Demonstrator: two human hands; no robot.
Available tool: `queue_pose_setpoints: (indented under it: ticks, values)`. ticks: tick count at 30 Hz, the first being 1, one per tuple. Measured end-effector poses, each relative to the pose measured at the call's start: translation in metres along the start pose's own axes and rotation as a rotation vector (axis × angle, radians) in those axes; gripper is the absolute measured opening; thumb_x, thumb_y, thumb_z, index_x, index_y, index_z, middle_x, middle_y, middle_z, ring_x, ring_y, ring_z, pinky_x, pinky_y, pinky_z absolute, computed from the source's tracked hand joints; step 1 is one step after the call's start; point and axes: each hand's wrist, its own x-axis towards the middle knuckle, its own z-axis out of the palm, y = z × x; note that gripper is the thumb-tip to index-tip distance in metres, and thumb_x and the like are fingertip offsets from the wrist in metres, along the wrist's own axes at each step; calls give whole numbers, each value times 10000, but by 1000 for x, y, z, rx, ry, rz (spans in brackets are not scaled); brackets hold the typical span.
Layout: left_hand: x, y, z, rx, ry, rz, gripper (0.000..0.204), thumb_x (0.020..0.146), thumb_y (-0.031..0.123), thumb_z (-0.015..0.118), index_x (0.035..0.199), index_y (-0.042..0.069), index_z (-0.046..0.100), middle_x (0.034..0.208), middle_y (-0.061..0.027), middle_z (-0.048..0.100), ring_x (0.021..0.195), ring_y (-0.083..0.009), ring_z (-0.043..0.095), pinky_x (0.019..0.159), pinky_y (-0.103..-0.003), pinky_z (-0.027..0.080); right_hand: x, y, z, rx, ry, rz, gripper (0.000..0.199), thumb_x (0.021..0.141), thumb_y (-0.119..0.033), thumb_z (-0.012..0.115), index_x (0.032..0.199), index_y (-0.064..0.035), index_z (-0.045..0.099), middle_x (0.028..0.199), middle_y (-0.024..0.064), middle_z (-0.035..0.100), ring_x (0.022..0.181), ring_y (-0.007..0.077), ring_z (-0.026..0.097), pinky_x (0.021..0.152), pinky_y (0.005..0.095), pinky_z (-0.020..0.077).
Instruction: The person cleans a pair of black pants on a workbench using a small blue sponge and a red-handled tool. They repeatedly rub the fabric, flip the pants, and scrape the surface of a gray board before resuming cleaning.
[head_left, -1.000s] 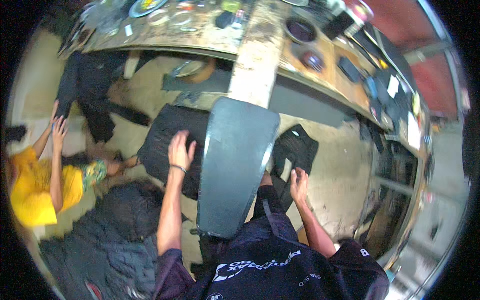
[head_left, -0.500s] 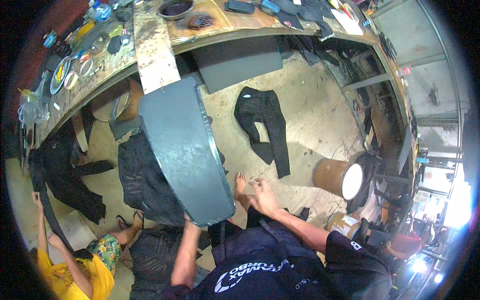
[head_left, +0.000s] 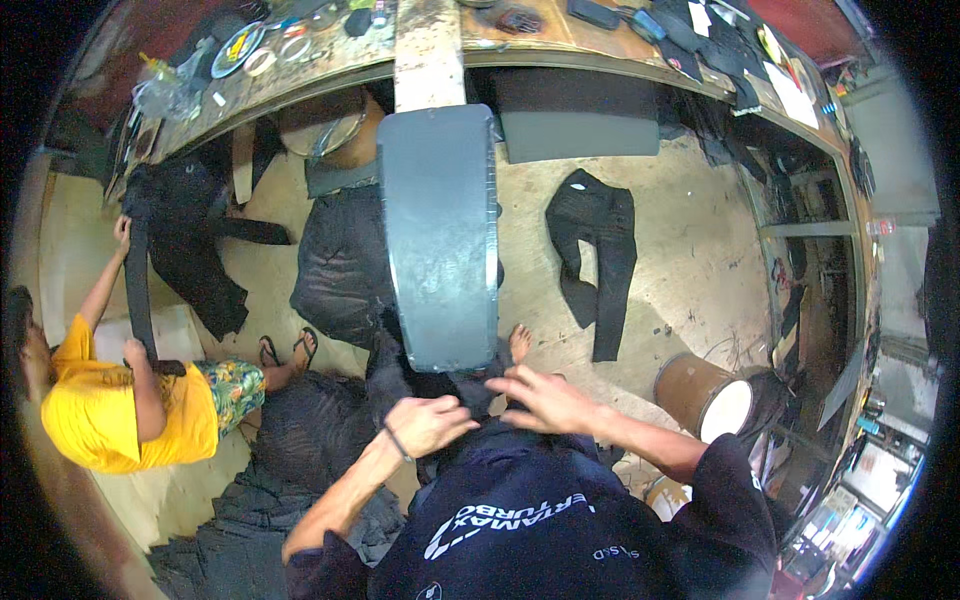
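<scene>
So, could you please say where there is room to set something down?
The board, from plank to hands, looks bare; so does floor bordered by trousers, drum and rack. Clothes crowd left of the board; oddments crowd the bench's left end.

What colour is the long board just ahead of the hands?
The long board is dark blue-grey, showing best in the head view.

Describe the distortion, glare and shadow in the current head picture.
Head view: the front edge of the workbench bows; head view: white glare washes out detail at lower right; head view: pale sheen lines the edges of the grey board; head view: shadow darkens parts beneath the workbench.
</scene>
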Motion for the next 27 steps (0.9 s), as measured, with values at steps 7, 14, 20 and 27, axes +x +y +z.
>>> queue_pose_setpoints:
  ticks: [7,14,20,27]
  values:
    - [-1,-18,-7,-117,-224,168,303,1010,417,708,872,147,704,813,-54,620,688,-273,712,559,-415,583,16,-30,8,-184,-94,248,620,910,-664,723,1305,-191,655,1042,197,734,1038,439,722,834,554,583]
    - [100,-132,-103,406,473,224,505,899,519,812,678,142,559,654,-55,523,548,-248,578,480,-403,463,98,-22,-85,-272,490,558,380,959,-374,787,1068,-64,596,926,219,715,918,450,727,754,538,558]
    - [194,-149,-164,266,606,-90,349,963,368,746,1157,80,714,1180,-112,671,1126,-338,624,980,-535,482,210,8,-149,-318,1110,255,479,987,-225,785,1403,-60,615,1159,208,711,1081,386,687,955,466,543]
    - [172,-140,-33,253,294,-150,818,1064,533,533,1722,122,276,1802,-89,239,1666,-292,198,1314,-683,52,155,-27,-19,-354,564,895,727,1085,-346,613,1694,-62,335,1736,309,269,1580,542,289,1270,613,270]
